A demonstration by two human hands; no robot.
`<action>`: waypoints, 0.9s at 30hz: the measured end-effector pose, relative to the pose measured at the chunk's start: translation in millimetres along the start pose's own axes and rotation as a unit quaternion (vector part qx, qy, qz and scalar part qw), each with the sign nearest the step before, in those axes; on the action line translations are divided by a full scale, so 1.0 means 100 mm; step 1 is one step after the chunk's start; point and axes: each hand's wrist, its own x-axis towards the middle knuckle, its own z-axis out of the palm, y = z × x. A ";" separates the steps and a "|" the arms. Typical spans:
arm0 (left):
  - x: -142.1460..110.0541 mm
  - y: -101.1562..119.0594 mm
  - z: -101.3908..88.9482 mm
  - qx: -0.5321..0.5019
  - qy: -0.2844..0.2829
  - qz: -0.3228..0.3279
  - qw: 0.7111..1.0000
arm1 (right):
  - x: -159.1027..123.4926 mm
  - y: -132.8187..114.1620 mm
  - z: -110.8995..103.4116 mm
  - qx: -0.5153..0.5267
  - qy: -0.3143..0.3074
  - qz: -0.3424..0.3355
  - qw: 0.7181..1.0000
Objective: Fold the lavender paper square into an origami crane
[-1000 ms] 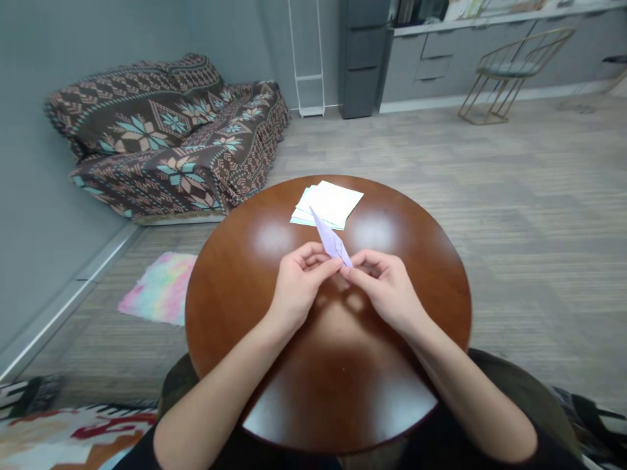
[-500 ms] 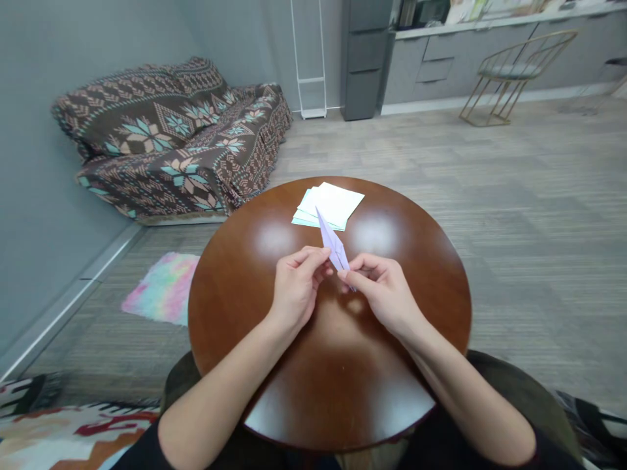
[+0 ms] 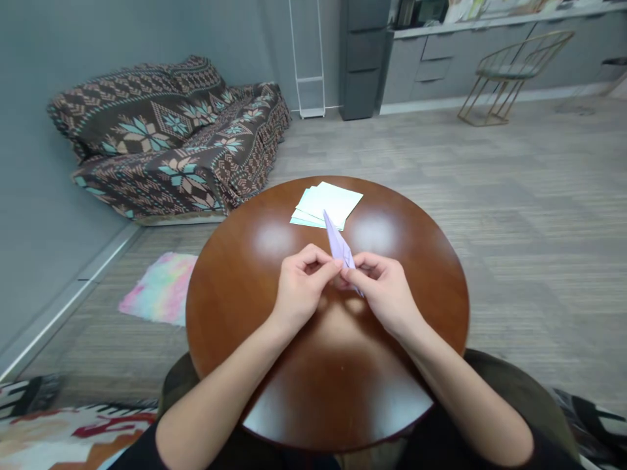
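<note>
A sofa (image 3: 171, 140) under a patterned cover stands beyond the round brown table (image 3: 230, 287); a pastel mat (image 3: 159, 287) lies on the floor by its left edge. Near the table's far edge rests a fanned stack of pale paper sheets (image 3: 330, 201). Close together above the table's middle, the left hand (image 3: 304, 282) and right hand (image 3: 385, 281) pinch the folded purple paper (image 3: 336, 243), its long point slanting toward the stack.

A head-worn camera looks forward and down from above the near edge of a round table (image 3: 235, 313), close over its top, taking in the sofa (image 3: 171, 137) and kitchen cabinets (image 3: 441, 65) beyond.
</note>
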 end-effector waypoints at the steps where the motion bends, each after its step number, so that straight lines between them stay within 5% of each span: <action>1: -0.01 0.00 0.01 0.000 0.004 0.006 1.000 | 0.00 -0.01 0.01 0.002 0.000 0.000 1.000; 15: 0.05 -0.11 -0.04 -0.038 0.109 0.038 0.993 | -0.01 0.00 0.07 0.022 0.017 0.075 0.997; 20: 0.10 -0.09 -0.04 -0.110 0.136 0.015 0.984 | 0.01 -0.01 0.02 0.022 -0.033 0.094 0.995; 27: 0.10 -0.09 -0.06 -0.114 0.059 -0.046 0.991 | 0.08 -0.02 -0.09 0.035 -0.049 0.067 0.996</action>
